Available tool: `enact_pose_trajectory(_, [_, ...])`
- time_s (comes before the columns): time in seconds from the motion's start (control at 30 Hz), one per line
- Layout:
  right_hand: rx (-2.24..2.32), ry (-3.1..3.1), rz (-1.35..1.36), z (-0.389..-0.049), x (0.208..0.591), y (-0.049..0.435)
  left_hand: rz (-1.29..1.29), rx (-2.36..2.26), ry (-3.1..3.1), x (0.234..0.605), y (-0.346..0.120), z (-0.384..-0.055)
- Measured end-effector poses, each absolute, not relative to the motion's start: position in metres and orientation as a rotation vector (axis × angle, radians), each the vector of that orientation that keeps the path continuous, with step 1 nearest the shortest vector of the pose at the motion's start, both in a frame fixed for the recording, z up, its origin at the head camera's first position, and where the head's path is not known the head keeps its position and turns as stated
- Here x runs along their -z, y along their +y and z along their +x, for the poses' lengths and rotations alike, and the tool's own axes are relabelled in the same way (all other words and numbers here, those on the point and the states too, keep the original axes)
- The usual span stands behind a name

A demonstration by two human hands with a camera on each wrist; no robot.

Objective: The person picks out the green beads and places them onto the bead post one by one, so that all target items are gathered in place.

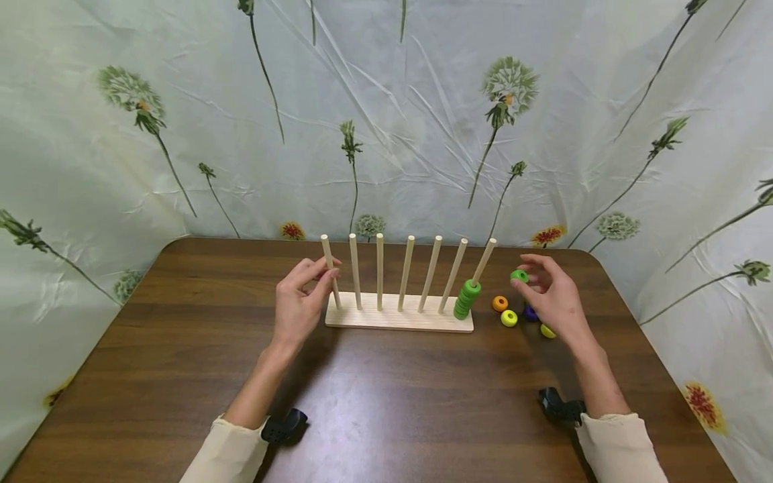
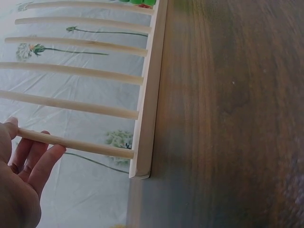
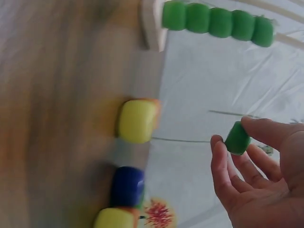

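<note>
My hands are well apart, each pinching something of its own. In front of me on the brown wood-grain counter (image 1: 392,389) stands a pale wooden peg rack (image 1: 398,322), a plank base with seven upright round pegs. At its 9 o'clock end, my left hand (image 1: 298,305) has thumb and fingers closed round the upper part of the endmost peg (image 1: 327,248).

Off the 3 o'clock end, my right hand (image 1: 557,302) pinches a single green bead (image 1: 519,276) between thumb and fingertips, lifted clear of the counter. That bead is toward 2 o'clock from the green stack (image 1: 467,300), five beads threaded on the peg at the 3 o'clock end and touching one another; the top of that peg rises bare above them. The other six pegs carry no beads.

Loose on the counter near the rack's 3 o'clock end, I have an orange bead (image 1: 499,304) with a yellow bead (image 1: 509,318) just beside it, toward 5 o'clock. At about 2 o'clock from the yellow one is a dark blue bead (image 1: 530,313), partly hidden by my right hand, and toward 4 o'clock from that, a second yellow bead (image 1: 547,331). Bits of green and orange show behind these last two in the right wrist view.
</note>
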State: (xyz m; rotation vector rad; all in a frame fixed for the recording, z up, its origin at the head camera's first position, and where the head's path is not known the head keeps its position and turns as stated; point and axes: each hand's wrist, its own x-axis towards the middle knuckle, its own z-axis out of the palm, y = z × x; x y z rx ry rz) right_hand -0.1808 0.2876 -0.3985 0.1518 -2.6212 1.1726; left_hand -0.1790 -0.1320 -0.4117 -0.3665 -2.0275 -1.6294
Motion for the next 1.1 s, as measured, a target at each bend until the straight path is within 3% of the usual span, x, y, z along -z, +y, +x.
enact_pose_trajectory(0.3, [-1.386, -2.532, 0.108, -0.177, 0.377, 0.273, -0.357, 1.604, -2.016, 0.411, -0.140, -0.177])
enact_pose_trajectory(1.1, [-1.510, -2.320, 0.320, -0.168, 0.337, 0.255, -0.365, 1.636, -2.004, 0.413, -0.129, -0.179])
